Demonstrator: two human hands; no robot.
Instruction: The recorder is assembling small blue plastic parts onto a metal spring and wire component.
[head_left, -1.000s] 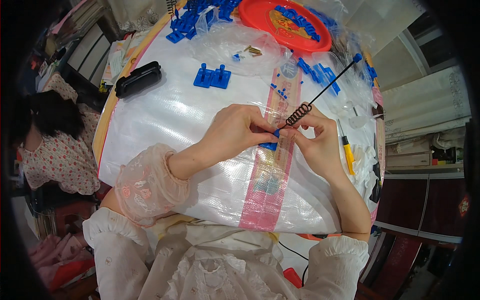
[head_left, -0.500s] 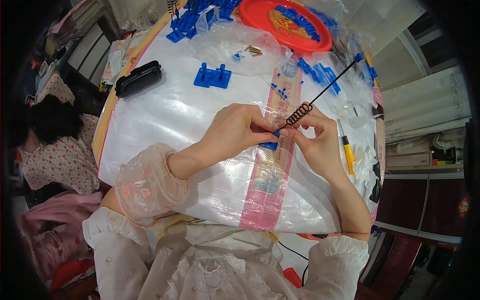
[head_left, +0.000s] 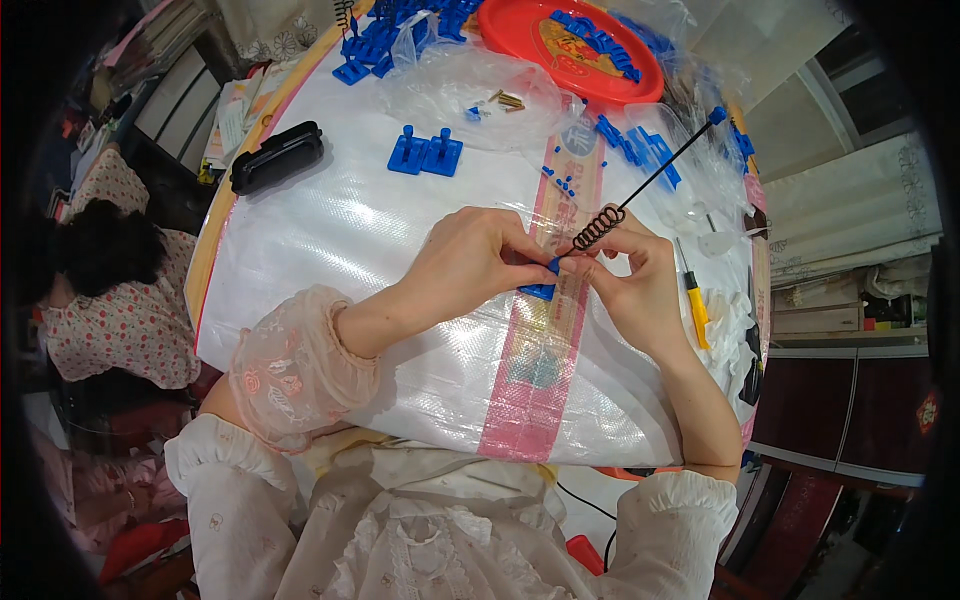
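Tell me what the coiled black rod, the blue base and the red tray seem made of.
Coiled black rod: probably metal wire, dark finish; its thin, even coils suggest it. Blue base: likely smooth moulded plastic, from its uniform colour. Red tray: apparently shiny plastic, from its rim highlights; possibly painted metal.

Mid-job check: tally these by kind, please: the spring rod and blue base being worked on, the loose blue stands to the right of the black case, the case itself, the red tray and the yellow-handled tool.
Black spring rod: 1
Blue base: 1
Loose blue stands: 2
Black case: 1
Red tray: 1
Yellow-handled tool: 1
Total: 7
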